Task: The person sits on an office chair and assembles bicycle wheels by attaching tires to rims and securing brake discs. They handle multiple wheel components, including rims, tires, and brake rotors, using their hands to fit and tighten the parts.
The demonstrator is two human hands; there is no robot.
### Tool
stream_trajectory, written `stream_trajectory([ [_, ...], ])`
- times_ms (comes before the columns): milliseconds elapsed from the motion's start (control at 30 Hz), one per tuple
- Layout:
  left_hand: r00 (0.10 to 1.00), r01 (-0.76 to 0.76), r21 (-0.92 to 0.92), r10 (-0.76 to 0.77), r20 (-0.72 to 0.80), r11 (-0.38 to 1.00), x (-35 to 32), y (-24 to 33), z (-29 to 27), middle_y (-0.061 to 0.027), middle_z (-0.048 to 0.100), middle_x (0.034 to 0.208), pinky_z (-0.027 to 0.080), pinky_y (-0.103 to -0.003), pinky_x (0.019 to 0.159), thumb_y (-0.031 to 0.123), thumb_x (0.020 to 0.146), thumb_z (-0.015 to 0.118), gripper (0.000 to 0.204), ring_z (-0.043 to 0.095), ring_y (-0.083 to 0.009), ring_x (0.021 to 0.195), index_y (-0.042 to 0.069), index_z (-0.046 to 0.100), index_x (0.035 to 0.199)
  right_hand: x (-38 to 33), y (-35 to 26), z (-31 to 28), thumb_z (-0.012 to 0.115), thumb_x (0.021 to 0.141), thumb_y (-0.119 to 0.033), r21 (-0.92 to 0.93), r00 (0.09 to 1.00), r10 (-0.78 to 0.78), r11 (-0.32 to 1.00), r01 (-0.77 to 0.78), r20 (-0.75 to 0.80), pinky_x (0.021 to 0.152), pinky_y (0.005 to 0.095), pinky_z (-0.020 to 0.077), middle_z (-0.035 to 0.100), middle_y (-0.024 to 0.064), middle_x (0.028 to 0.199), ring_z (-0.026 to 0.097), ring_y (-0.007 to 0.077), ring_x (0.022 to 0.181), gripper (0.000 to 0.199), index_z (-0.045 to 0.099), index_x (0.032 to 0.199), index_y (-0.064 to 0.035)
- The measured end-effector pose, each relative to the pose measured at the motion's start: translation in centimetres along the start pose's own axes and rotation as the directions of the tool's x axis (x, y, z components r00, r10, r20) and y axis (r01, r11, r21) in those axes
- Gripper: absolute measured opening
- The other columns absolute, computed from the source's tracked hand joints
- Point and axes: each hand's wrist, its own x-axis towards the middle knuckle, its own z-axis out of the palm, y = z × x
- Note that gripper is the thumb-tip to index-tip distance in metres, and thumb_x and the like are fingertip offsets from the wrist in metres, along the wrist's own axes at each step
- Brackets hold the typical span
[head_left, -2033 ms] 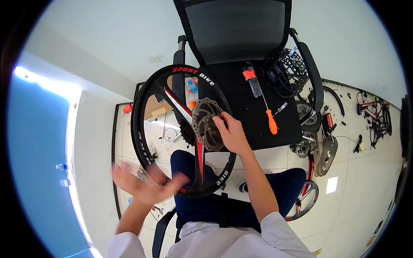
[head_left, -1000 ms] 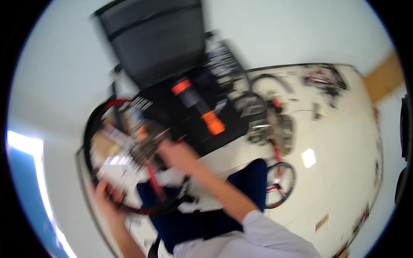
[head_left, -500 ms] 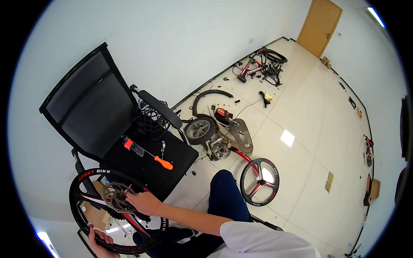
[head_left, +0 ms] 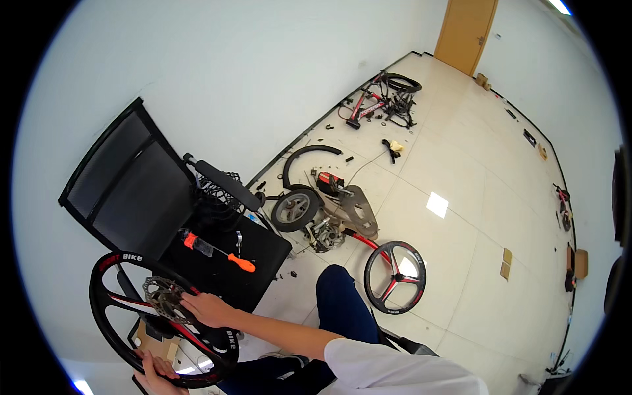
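Head view, the only one: the black bicycle wheel (head_left: 161, 316) with red-striped spokes stands nearly upright at the lower left, just in front of the black office chair (head_left: 141, 197), its lower rim down by the person's knees. The right hand (head_left: 207, 308) lies on the hub, fingers curled against the toothed silver disc (head_left: 164, 296) at the centre; it looks to be pinching or turning something there, though the exact grip is too small to make out. The left hand (head_left: 157, 374) is closed around the bottom of the rim, steadying it.

My read: this is hub work, with one hand bracing and the other working the disc. The next move probably calls for a tool, and the orange-handled screwdriver (head_left: 227, 257) lies on the chair seat, towards its front right corner, near the right hand. A second orange-ended tool (head_left: 196, 243) lies beside it, closer to the backrest.

Room to move: tight on the left, where the wheel is close to the chair's seat edge and armrest (head_left: 224, 185). To the right the tiled floor (head_left: 461, 164) is open, but a partly stripped bike frame (head_left: 336, 214) and a loose spoked wheel (head_left: 395, 276) lie just beyond the person's blue-trousered leg (head_left: 339, 303). More bike parts (head_left: 385, 99) lie well apart near the far wall.
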Motion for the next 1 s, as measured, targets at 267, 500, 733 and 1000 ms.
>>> stream_trajectory([
  [267,1.000,-0.017,0.018,0.017,0.016,1.000,0.4,-5.3,-1.2,0.0007,0.036,0.056,0.030,-0.027,0.048,0.018,0.088,0.062,0.022,0.035,-0.0121,0.050,0.003,0.054,0.073,-1.4,4.2,2.4,0.039,0.100,-0.028,0.076,0.989,0.121,0.989,-0.127,0.087,0.071,0.0526,0.0486,0.061,0.0262,0.079,0.062,0.0451,0.078,0.029,0.052,0.104,-0.0025],
  [500,1.000,0.025,0.282,-0.029,0.009,0.959,1.9,0.3,-0.3,-0.0065,0.049,0.071,0.044,-0.037,0.064,0.036,0.093,0.056,0.033,0.048,-0.0193,0.067,0.008,0.052,0.076,-0.3,4.3,1.3,0.036,0.102,-0.033,-0.030,0.978,0.025,0.999,-0.019,0.205,0.071,0.0497,0.0490,0.060,0.0250,0.080,0.061,0.0421,0.079,0.040,0.053,0.120,-0.0009],
  [733,0.995,-0.025,0.542,0.073,-0.067,0.840,4.9,0.4,1.6,-0.0009,0.037,0.054,0.034,-0.033,0.048,0.031,0.093,0.056,0.043,0.035,-0.0163,0.047,0.011,0.037,0.059,-0.6,4.6,1.4,0.036,0.101,-0.033,0.029,0.998,0.047,0.998,-0.048,0.029,0.068,0.0520,0.0491,0.061,0.0236,0.072,0.062,0.0431,0.073,0.034,0.056,0.104,-0.0052],
  [1000,0.989,-0.137,0.484,0.148,0.017,0.864,2.5,-0.8,4.7,-0.0022,0.041,0.055,0.032,-0.033,0.049,0.021,0.091,0.058,0.039,0.038,-0.0150,0.049,0.007,0.042,0.059,-0.9,9.0,5.0,0.042,0.099,-0.032,-0.200,1.000,0.023,0.980,-0.025,-0.012,0.064,0.0451,0.0495,0.064,0.0129,0.091,0.061,0.0325,0.074,0.027,0.059,0.109,-0.0136],
])
